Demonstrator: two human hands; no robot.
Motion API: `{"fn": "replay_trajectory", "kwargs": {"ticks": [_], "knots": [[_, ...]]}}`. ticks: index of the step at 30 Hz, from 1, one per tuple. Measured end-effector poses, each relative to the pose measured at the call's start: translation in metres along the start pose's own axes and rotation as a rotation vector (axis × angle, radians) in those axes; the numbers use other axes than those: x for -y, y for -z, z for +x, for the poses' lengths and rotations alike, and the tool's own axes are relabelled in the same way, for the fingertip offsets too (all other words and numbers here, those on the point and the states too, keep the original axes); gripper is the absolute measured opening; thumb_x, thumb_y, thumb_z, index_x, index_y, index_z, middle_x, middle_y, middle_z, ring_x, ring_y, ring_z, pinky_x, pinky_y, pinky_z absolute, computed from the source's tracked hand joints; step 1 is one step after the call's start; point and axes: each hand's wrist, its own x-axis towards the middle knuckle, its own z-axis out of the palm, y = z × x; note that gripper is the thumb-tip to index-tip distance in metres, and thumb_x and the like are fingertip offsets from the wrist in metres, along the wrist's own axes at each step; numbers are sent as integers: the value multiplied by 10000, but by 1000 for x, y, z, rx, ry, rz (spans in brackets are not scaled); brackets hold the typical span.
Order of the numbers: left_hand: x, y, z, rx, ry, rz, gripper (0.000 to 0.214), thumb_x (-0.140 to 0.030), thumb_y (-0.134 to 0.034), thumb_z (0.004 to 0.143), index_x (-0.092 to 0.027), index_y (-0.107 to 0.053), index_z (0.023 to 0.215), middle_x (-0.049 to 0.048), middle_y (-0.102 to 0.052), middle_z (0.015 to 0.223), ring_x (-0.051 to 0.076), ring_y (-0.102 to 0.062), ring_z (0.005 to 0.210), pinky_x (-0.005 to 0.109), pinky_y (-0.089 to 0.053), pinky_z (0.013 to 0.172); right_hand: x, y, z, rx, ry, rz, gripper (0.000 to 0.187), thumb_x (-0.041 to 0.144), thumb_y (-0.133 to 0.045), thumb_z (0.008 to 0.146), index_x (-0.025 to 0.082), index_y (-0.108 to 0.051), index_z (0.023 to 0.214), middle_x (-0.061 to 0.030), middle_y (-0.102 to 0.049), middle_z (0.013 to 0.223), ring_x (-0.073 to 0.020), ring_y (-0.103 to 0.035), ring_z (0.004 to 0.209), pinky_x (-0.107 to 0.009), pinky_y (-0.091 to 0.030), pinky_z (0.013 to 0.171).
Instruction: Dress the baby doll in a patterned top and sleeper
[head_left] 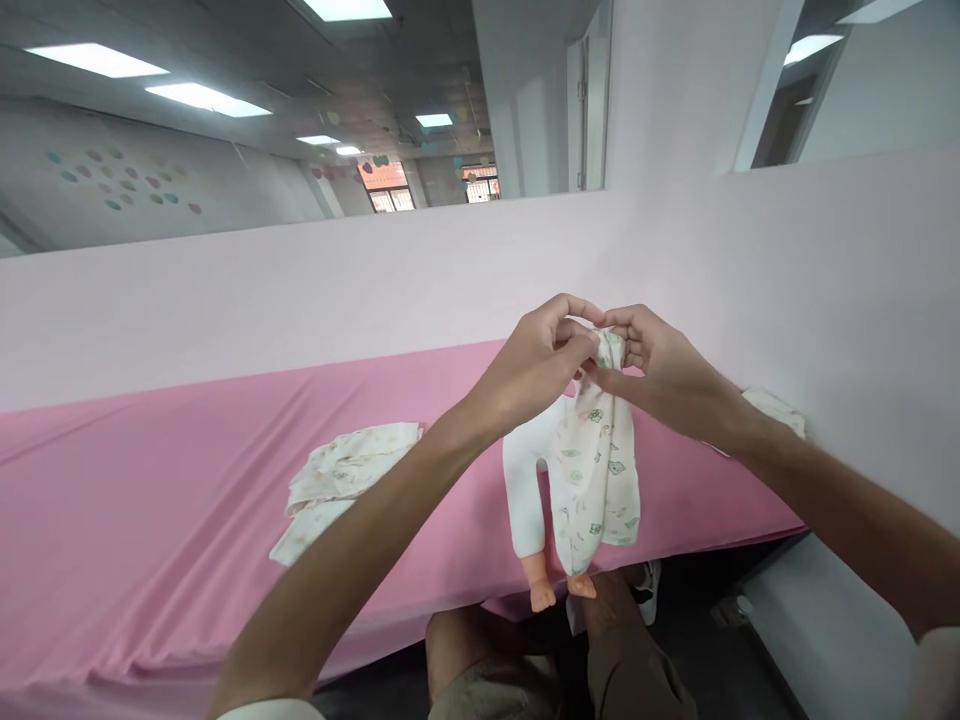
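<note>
A small cream baby garment with a green leaf-like print hangs from both my hands, its upper end bunched between the fingers. My left hand pinches that bunched cloth from the left. From the other side my right hand grips the same end, and the fingertips of both hands nearly meet. Beneath lies a doll with white legs and orange feet, the feet reaching the bed's front edge. The garment covers one of its legs in part; the doll's upper body is hidden behind my hands and the cloth.
Pink cloth covers a long bed or table against a white wall. Folded cream baby clothes lie left of my left forearm. Another white cloth rests at the right end. My knees are below the front edge.
</note>
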Motion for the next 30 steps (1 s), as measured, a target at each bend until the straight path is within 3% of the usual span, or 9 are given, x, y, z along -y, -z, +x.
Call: {"fn": "replay_trajectory", "kwargs": {"ticks": [3, 6, 9, 14, 18, 22, 24, 27, 30], "knots": [[13, 5, -8, -94, -91, 45, 313, -285, -531, 882, -221, -542, 1188, 54, -605, 1166, 175, -604, 1029, 318, -501, 860, -2, 4, 3, -66, 1, 35, 316, 208, -635, 779, 181, -555, 1083, -3, -562, 851, -130, -562, 746, -248, -465, 600], [48, 2, -19, -189, -101, 23, 670, -355, -669, 802, -287, -360, 1393, 78, -404, 1458, 253, -436, 1303, 377, -437, 997, 1, 10, 6, -106, 12, 150, 285, 167, -602, 784, 184, -565, 1066, -8, -576, 867, -141, -592, 795, -265, -486, 656], [94, -22, -32, -48, 57, -172, 956, -383, -785, 693, -290, -242, 1474, 119, -284, 1549, 324, -321, 1392, 441, -399, 1051, 2, 14, 10, -143, 43, 344, 237, 188, -608, 789, 205, -569, 1021, 1, -580, 862, -133, -603, 785, -262, -497, 668], [145, -79, -52, 143, 244, -640, 722, -330, -818, 664, -176, -514, 1300, 137, -613, 1274, 321, -561, 1190, 421, -472, 975, -15, 18, 25, -255, -17, 527, 210, 195, -658, 744, 218, -575, 935, 11, -590, 826, -126, -598, 739, -251, -502, 643], [146, -95, -65, 62, 375, -803, 454, -281, -801, 685, -143, -630, 1082, 82, -722, 974, 228, -680, 890, 335, -521, 810, -57, 24, 33, -379, -189, 445, 222, 206, -678, 706, 215, -562, 894, 24, -593, 776, -120, -586, 678, -248, -486, 609], [127, -84, -73, -13, 428, -951, 421, -259, -817, 645, -151, -639, 1011, 58, -719, 869, 200, -678, 764, 311, -524, 717, -108, 26, 13, -171, -417, 74, 228, 355, -686, 732, 196, -590, 863, -21, -634, 776, -172, -603, 699, -309, -498, 645], [118, -77, -74, -39, 449, -990, 358, -259, -816, 648, -152, -641, 941, 44, -707, 822, 180, -667, 725, 301, -520, 701, -124, 24, -6, -49, -438, -78, 330, 437, -679, 754, 192, -633, 970, -93, -667, 988, -239, -630, 895, -367, -512, 756], [111, -72, -75, -74, 496, -1018, 292, -239, -802, 669, -163, -617, 882, 20, -686, 773, 158, -651, 693, 294, -518, 682, -133, 21, -37, 120, -235, -1, 473, 559, -558, 847, 261, -597, 1212, -111, -549, 1341, -282, -526, 1210, -441, -447, 973], [112, -71, -76, -30, 510, -1021, 295, -225, -811, 650, -149, -615, 856, 27, -680, 756, 160, -645, 684, 287, -512, 665, -134, 12, -62, 352, 29, 267, 632, 688, -497, 833, 320, -517, 1345, -73, -459, 1460, -282, -382, 1370, -472, -312, 1107]]}}
